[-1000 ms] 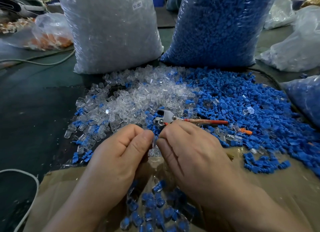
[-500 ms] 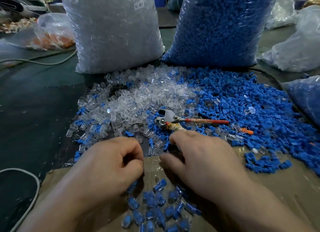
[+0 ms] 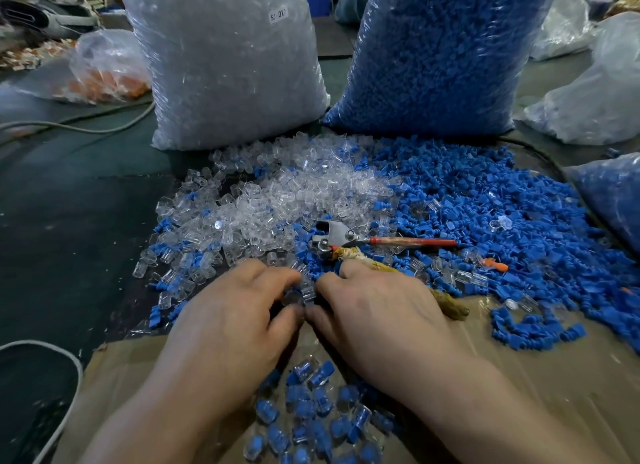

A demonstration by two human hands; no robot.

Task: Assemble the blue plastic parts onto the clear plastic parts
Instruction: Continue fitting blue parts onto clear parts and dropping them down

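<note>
Head cam: fingertip work at pile edge.
Curled left hand [image 3: 235,314] and right hand [image 3: 377,311], tips meeting at near edge of clear plastic parts [image 3: 277,200] on tabletop [image 3: 69,221]; can't tell grip, blurred. Right of those, blue plastic parts [image 3: 485,214] heaped, red-handled tool [image 3: 346,240] between, assembled pieces [image 3: 311,411] on cardboard [image 3: 554,377] below wrists.

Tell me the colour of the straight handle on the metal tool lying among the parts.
Red. The handle shows best in the head view.
</note>
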